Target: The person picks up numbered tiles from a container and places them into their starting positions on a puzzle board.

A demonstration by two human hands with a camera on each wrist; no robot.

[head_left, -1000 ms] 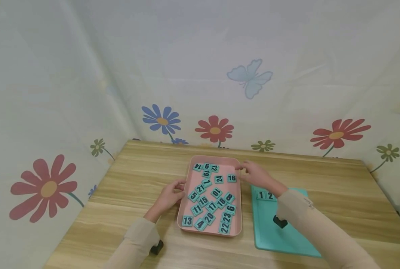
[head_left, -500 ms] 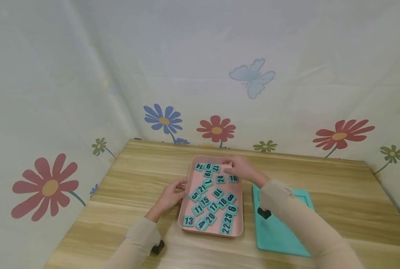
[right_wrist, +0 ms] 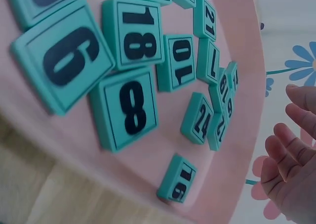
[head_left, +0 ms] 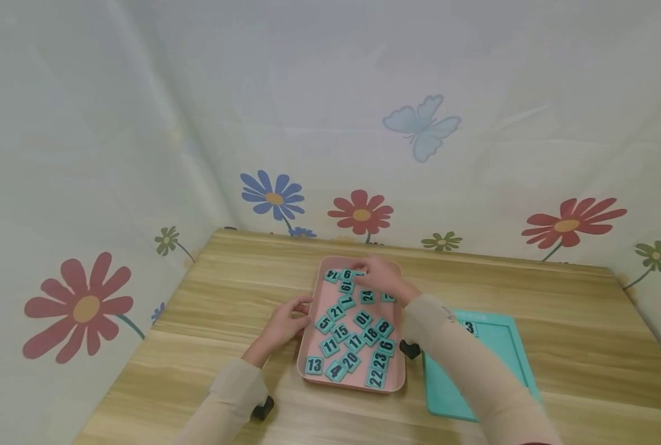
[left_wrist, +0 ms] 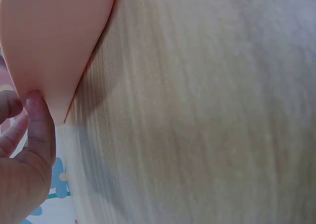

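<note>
A pink tray (head_left: 353, 387) holds many loose teal number tiles, among them 13 (head_left: 314, 365), 24 (right_wrist: 200, 118) and 16 (right_wrist: 178, 179). My left hand (head_left: 283, 322) is at the tray's left side. In the left wrist view its thumb (left_wrist: 35, 105) touches the outer wall close to the rim, with the other fingers partly out of frame. My right hand (head_left: 379, 275) reaches over the far end of the tray, fingertips by the 12 tile, which it partly covers. The right wrist view has its fingers loosely bent and holding nothing.
Right of the tray lies a teal board (head_left: 447, 398), partly covered by the right forearm; a 3 tile (head_left: 471, 329) sits in its upper part. Both are on a wooden table (head_left: 252, 266) backed by a flower-printed curtain (head_left: 308, 111).
My right hand has moved left from the tray's far right edge, past the 16 tile, to above the 12 tile. The left hand stays at the tray's side.
</note>
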